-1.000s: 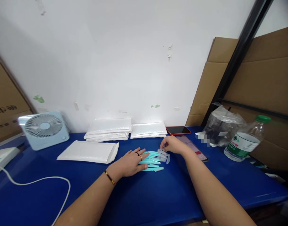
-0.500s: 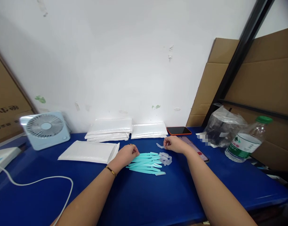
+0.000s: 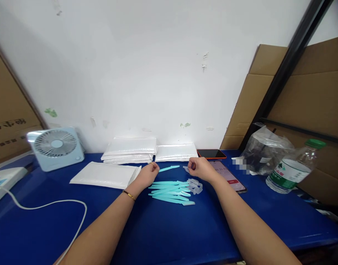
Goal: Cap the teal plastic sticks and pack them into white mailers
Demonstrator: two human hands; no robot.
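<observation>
My left hand [image 3: 147, 175] pinches one end of a turquoise eyebrow razor [image 3: 169, 168], whose blade end points right. Facing it, my right hand [image 3: 202, 169] is closed on a small clear plastic blade cap [image 3: 186, 169], partly hidden by the fingers. A short gap separates the razor's tip from the cap. Below both hands several more turquoise razors [image 3: 169, 192] lie in a loose heap, blade ends to the right. Against the heap's right side rests a small pile of clear caps [image 3: 196, 187].
White padded mailers [image 3: 130, 146] are stacked by the wall, a second stack [image 3: 176, 151] beside them. One mailer [image 3: 102, 175] lies left of my hand. Phones [image 3: 211, 153], a bagged container [image 3: 264, 151] and a bottle [image 3: 292, 171] stand right; a fan [image 3: 57, 147] and white cable [image 3: 47, 205] left.
My left hand has lifted one razor from the heap and moved up with it, toward the cap. My right hand keeps its cap and has shifted slightly left.
</observation>
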